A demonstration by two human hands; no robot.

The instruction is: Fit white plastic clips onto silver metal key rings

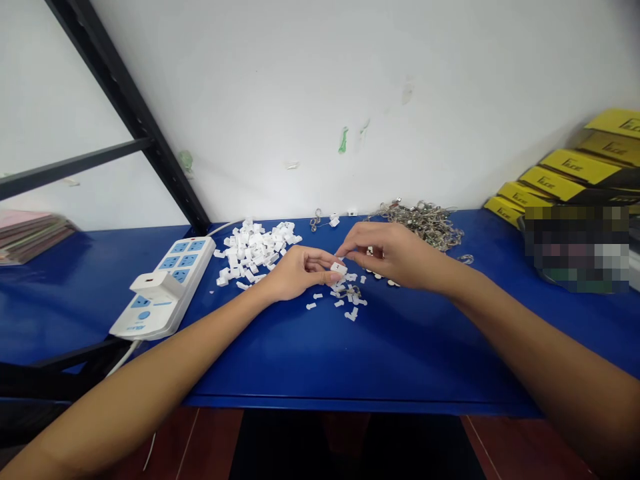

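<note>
My left hand [301, 272] is closed around a small white plastic housing [339, 269], gripped between thumb and fingers above the blue table. Just beyond it, my right hand [387, 250] pinches thumb and forefinger together close to the housing's top; a tiny pale piece seems to be at the fingertips, too small to name. Below the hands lie several flat white plastic bits [353, 313] and a small metal chain piece [350, 291]. A heap of similar white housings [255, 247] is left of my left hand. Behind my right hand is a tangled pile of metal chains [425, 223].
A white power strip [173, 293] with a plugged-in adapter [157, 287] lies at the left beside a black metal shelf post [150, 120]. Yellow boxes [575, 167] are stacked at the right, near a blurred-out object [577, 250]. The white wall [300, 87] bounds the back.
</note>
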